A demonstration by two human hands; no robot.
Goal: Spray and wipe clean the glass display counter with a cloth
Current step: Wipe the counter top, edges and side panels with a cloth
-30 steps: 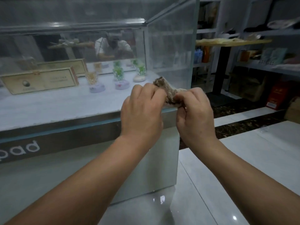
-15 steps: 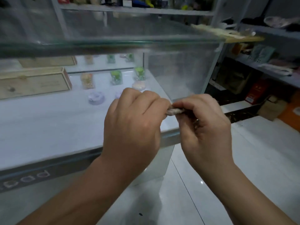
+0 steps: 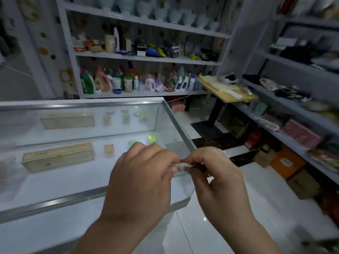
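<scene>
A small beige cloth (image 3: 183, 165) is bunched between my two hands, most of it hidden by the fingers. My left hand (image 3: 141, 180) grips one end with curled fingers. My right hand (image 3: 218, 178) pinches the other end. Both hands hover over the front right corner of the glass display counter (image 3: 176, 114). The counter's top pane is seen from above. No spray bottle shows near my hands.
Inside the counter lie a long wooden box (image 3: 58, 156) and small green and tan items. Behind stands a metal shelf (image 3: 146, 59) with detergent bottles. A small wooden-topped table (image 3: 227, 92), side shelves and cardboard boxes (image 3: 286, 162) crowd the right. Glossy tiled floor lies below.
My view has risen from the counter's front face to above its top pane. Both hands kept hold of the cloth and bunched it tighter, so less of it shows.
</scene>
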